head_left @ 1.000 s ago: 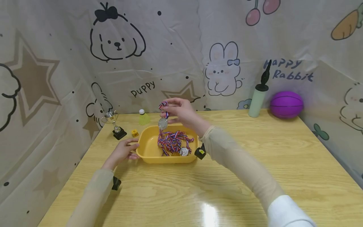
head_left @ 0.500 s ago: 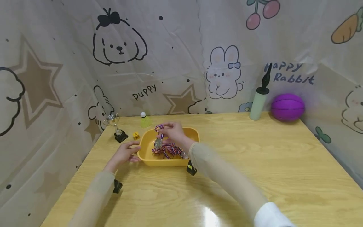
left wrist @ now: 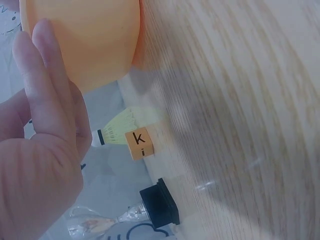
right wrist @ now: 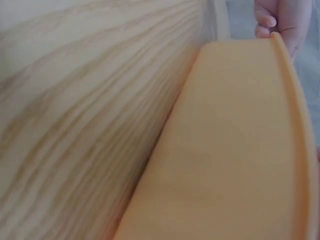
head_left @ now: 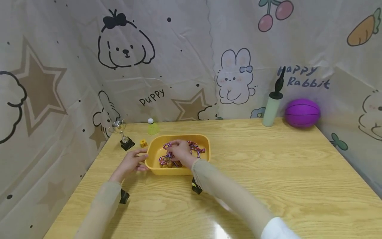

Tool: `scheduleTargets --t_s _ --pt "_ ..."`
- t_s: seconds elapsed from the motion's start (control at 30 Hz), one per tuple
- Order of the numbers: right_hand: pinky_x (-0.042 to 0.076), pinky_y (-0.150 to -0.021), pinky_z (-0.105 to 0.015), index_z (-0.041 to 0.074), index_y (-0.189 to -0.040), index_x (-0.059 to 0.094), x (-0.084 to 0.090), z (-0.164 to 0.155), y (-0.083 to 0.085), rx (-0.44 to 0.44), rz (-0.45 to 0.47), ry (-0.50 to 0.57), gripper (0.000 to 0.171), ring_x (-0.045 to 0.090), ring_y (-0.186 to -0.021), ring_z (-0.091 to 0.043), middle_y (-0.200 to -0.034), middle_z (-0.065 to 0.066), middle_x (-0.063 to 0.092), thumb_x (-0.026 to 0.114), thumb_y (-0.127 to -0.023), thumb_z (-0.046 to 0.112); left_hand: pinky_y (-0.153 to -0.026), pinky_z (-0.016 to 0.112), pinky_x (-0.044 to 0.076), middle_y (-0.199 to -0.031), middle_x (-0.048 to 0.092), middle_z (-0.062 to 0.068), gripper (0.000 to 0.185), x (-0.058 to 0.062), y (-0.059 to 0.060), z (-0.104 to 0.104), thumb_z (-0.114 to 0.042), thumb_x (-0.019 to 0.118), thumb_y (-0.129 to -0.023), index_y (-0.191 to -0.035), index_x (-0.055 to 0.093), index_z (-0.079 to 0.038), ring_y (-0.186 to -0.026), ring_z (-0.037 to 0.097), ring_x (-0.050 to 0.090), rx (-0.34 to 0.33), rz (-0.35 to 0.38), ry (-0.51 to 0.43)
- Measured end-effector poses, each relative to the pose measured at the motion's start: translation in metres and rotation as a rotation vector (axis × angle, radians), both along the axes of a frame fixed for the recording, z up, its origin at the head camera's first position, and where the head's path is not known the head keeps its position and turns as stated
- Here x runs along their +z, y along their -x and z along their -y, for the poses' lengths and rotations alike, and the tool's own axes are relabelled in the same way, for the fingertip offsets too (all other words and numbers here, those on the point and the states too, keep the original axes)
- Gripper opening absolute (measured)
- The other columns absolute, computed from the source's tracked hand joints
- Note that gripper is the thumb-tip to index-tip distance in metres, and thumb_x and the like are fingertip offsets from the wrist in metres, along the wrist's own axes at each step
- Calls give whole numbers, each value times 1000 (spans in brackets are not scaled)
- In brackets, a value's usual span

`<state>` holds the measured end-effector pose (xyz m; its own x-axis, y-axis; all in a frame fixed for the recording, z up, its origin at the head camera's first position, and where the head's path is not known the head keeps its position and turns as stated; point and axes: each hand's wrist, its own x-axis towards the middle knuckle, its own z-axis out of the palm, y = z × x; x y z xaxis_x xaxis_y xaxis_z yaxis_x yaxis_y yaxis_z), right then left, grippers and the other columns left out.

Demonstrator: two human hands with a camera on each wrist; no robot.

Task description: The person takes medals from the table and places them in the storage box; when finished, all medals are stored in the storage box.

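In the head view, a yellow plastic basin stands on the table, with several medals on red, white and blue ribbons heaped inside. My right hand is down in the basin, pinching the looped ribbon of a medal between thumb and fingers; that medal's disc is hidden. A gold-coloured medal shows below the hand. At the basin's left end my left hand holds the rim. The left wrist view has its fingers along the basin's outer wall. The right wrist view mostly shows the basin's side.
Left of the basin are a small trophy cup, a yellow letter cube and a shuttlecock. A green hand pump and a purple ball stand at the table's back right, before a printed cloth backdrop.
From above the basin, my right hand has come down into it with the ribboned silver medal, whose disc is now out of sight. The left hand has stayed at the basin's left end.
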<state>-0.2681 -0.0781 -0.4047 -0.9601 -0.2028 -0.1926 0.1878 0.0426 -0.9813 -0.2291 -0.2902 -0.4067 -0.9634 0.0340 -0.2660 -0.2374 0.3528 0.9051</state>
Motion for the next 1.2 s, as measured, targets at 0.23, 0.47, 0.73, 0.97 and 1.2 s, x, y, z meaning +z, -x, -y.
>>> scheduleTargets --t_s 0.23,0.47,0.73,0.97,1.2 --pt "61 -57 -35 5 -110 68 -5 -2 3 43 5 -109 23 63 -68 -18 -94 -10 67 65 -88 2 -63 26 62 -96 64 18 48 1 1 1 -13 46 -102 -144 33 6 -60 13 68 3 -7 7" --pt "60 -53 -36 5 -108 70 -9 0 4 75 5 -200 27 59 -64 -15 -92 -8 64 69 -81 -1 -62 27 62 -95 66 18 47 1 0 0 -13 45 -102 -144 33 6 -60 12 68 7 -14 13" --pt "62 -59 -39 3 -112 67 -12 -2 3 82 42 -172 32 63 -73 -20 -99 -12 64 67 -81 -4 -63 27 62 -101 66 21 48 2 0 -1 -15 46 -103 -144 33 5 -62 12 69 1 -5 30" --pt "61 -56 -38 4 -115 66 -13 -3 4 74 40 -171 41 64 -76 -22 -99 -11 62 74 -75 -3 -63 27 62 -107 64 27 49 1 0 0 -15 45 -103 -145 32 6 -62 12 69 -8 -11 20" --pt "62 -58 -40 3 -116 66 -10 -8 5 90 -7 -182 40 65 -79 -27 -109 -13 62 75 -77 0 -63 26 62 -107 63 28 49 0 0 1 -16 46 -103 -145 32 6 -63 12 69 -12 -9 25"
